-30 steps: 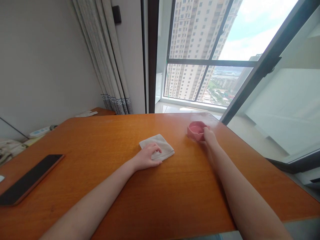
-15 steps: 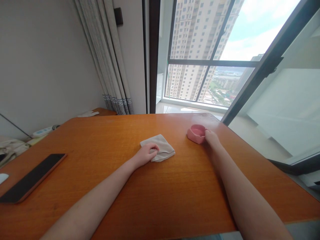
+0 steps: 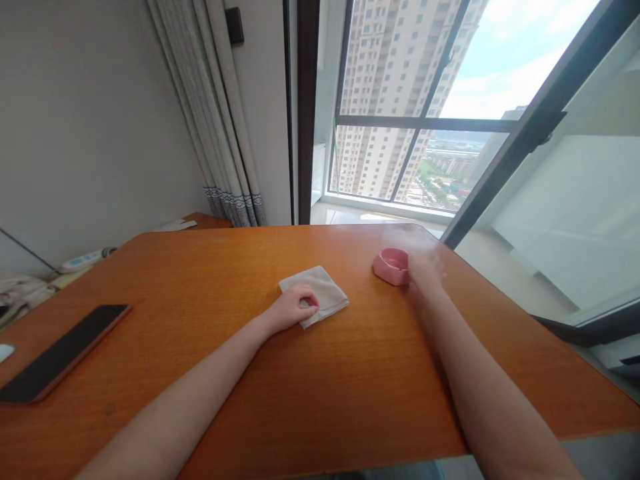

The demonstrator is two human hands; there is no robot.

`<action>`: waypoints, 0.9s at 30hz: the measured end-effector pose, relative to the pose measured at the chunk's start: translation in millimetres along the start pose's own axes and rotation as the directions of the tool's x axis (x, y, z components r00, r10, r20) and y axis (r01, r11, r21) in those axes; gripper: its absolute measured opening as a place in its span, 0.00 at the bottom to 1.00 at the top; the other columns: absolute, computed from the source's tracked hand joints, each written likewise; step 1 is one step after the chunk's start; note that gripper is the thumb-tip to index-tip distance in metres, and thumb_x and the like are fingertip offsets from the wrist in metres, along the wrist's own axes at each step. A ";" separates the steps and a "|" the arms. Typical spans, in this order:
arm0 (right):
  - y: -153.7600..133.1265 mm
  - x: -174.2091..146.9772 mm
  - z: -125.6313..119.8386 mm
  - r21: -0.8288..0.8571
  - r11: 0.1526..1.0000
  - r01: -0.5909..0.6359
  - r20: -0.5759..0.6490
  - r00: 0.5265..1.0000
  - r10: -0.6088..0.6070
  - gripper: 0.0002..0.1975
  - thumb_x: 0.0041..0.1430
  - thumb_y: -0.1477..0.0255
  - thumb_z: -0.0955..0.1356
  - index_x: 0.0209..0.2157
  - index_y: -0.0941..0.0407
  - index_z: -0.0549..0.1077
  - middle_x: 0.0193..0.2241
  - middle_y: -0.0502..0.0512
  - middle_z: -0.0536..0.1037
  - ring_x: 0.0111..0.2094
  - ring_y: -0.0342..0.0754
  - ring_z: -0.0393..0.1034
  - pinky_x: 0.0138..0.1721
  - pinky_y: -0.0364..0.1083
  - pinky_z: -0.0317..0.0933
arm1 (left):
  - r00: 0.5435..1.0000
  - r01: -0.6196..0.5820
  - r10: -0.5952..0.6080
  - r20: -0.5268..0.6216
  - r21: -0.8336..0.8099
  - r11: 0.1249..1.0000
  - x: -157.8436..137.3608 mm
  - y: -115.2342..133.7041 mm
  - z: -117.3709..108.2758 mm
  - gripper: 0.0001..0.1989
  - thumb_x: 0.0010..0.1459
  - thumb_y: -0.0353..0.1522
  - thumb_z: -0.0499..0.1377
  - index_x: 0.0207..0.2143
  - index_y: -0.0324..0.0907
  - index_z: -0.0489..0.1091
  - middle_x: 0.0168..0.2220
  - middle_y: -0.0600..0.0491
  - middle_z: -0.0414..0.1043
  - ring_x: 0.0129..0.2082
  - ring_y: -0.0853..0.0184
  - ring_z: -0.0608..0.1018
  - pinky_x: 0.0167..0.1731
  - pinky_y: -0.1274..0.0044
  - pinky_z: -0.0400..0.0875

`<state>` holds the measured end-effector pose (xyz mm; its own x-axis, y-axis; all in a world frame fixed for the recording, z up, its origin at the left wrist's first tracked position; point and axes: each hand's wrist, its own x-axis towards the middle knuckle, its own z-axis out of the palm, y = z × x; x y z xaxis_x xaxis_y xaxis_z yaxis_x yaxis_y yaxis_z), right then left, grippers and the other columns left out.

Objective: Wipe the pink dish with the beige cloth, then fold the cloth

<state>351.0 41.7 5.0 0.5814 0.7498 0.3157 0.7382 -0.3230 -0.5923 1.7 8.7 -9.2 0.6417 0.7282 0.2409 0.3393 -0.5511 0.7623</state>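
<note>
My left hand (image 3: 296, 307) rests on a folded pale grey cloth (image 3: 327, 291) near the middle of the table. Its thumb and fingers are curled together, pinching the cloth at its near side. Farther right sits a pink faceted ashtray (image 3: 391, 267), upright on the wood. My right hand (image 3: 425, 269) is at the ashtray's right side and blurred by motion. Its fingers spread away to the right, while the thumb side stays close to the ashtray's wall; whether it touches is unclear.
The wooden table (image 3: 225, 267) fills the lower view. A long dark flat pad (image 3: 65, 353) lies at the left, with a white object (image 3: 5, 352) beyond it. A power strip (image 3: 85, 261) is past the left edge. A grey curtain (image 3: 210, 113) and tall window stand behind.
My right hand's fingers have come off the ashtray and swung out to the right. My left hand stays on the cloth, whose near edge has shifted slightly.
</note>
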 end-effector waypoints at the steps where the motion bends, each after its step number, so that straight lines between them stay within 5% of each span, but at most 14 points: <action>1: -8.1 -5.3 -3.2 -0.025 1.000 0.006 -0.069 0.998 -0.008 0.28 0.58 0.64 0.57 0.57 0.63 0.57 0.55 0.76 0.60 0.56 0.68 0.54 0.50 0.68 0.47 | 1.000 -0.005 0.005 0.000 0.009 1.000 -0.2 0.0 -0.5 0.07 0.52 0.35 0.57 0.27 0.42 0.72 0.31 0.51 0.72 0.35 0.64 0.72 0.37 0.74 0.65; 4: -39.9 -28.1 -10.1 -0.051 0.968 0.246 -0.263 0.932 -0.251 0.27 0.58 0.65 0.58 0.58 0.58 0.56 0.59 0.66 0.58 0.58 0.62 0.52 0.53 0.63 0.45 | 0.998 -0.029 0.023 0.058 0.096 0.995 -1.3 3.7 -2.4 0.11 0.48 0.37 0.61 0.34 0.43 0.73 0.36 0.51 0.72 0.38 0.62 0.72 0.40 0.72 0.65; 8: -78.3 -64.0 -6.5 -0.005 0.842 0.540 -0.213 0.822 -0.529 0.21 0.58 0.69 0.58 0.53 0.55 0.64 0.55 0.60 0.65 0.54 0.56 0.56 0.53 0.56 0.47 | 0.993 -0.049 0.030 0.111 0.169 0.984 -1.6 8.9 -4.2 0.12 0.44 0.31 0.61 0.35 0.44 0.73 0.36 0.52 0.72 0.39 0.62 0.71 0.42 0.72 0.64; 13: -91.5 -87.2 11.7 0.165 0.768 0.619 -0.036 0.782 -0.623 0.13 0.59 0.71 0.59 0.40 0.54 0.72 0.43 0.55 0.74 0.46 0.52 0.64 0.50 0.52 0.50 | 0.996 0.018 -0.013 0.087 -0.058 0.998 0.1 4.8 -3.5 0.10 0.45 0.26 0.55 0.30 0.42 0.74 0.33 0.52 0.73 0.36 0.65 0.73 0.39 0.75 0.65; 17: -93.0 -95.8 20.6 0.269 0.736 0.621 -0.001 0.765 -0.644 0.12 0.59 0.73 0.59 0.37 0.54 0.73 0.39 0.55 0.75 0.44 0.51 0.66 0.49 0.51 0.52 | 0.986 0.139 -0.158 -0.052 -0.259 0.956 2.9 -2.5 -2.0 0.08 0.45 0.27 0.57 0.28 0.40 0.74 0.31 0.53 0.72 0.34 0.66 0.72 0.36 0.76 0.65; 20: -99.0 -109.9 24.1 0.358 0.661 0.660 0.026 0.700 -0.713 0.12 0.60 0.73 0.59 0.39 0.55 0.72 0.39 0.56 0.75 0.44 0.50 0.66 0.48 0.50 0.54 | 0.912 0.150 -0.347 -0.218 -0.611 0.777 6.9 -10.1 -3.8 0.07 0.45 0.29 0.60 0.31 0.40 0.73 0.29 0.54 0.72 0.30 0.69 0.72 0.33 0.78 0.65; 22: -103.8 -123.5 27.6 0.445 0.589 0.674 0.133 0.601 -0.788 0.13 0.61 0.72 0.59 0.43 0.55 0.71 0.39 0.56 0.74 0.42 0.49 0.67 0.46 0.48 0.57 | 0.831 0.053 -0.471 -0.297 -0.800 0.598 10.2 -15.6 -8.8 0.09 0.44 0.30 0.61 0.32 0.40 0.71 0.29 0.54 0.72 0.30 0.70 0.72 0.33 0.78 0.66; 25: -108.0 -142.3 35.0 0.463 0.577 0.673 0.343 0.463 -0.817 0.18 0.60 0.67 0.62 0.51 0.55 0.67 0.47 0.57 0.72 0.47 0.50 0.65 0.49 0.48 0.57 | 0.729 -0.097 -0.587 -0.354 -0.901 0.423 14.4 -23.3 -23.7 0.10 0.43 0.27 0.62 0.32 0.39 0.70 0.30 0.54 0.72 0.31 0.71 0.73 0.35 0.78 0.68; 27: -107.6 -147.4 39.6 0.360 0.631 0.687 0.456 0.460 -0.762 0.22 0.57 0.64 0.65 0.53 0.54 0.66 0.52 0.59 0.68 0.52 0.53 0.61 0.53 0.52 0.53 | 0.672 -0.175 -0.621 -0.404 -0.901 0.397 16.2 -29.0 -37.1 0.10 0.42 0.26 0.62 0.31 0.40 0.70 0.30 0.54 0.72 0.31 0.71 0.74 0.34 0.78 0.68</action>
<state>172.4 -11.2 -7.1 -0.4505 0.8545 0.2585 0.7419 0.5194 -0.4240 -23.3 51.6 -5.1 -0.0571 0.9960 -0.0685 -0.5971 0.0210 0.8019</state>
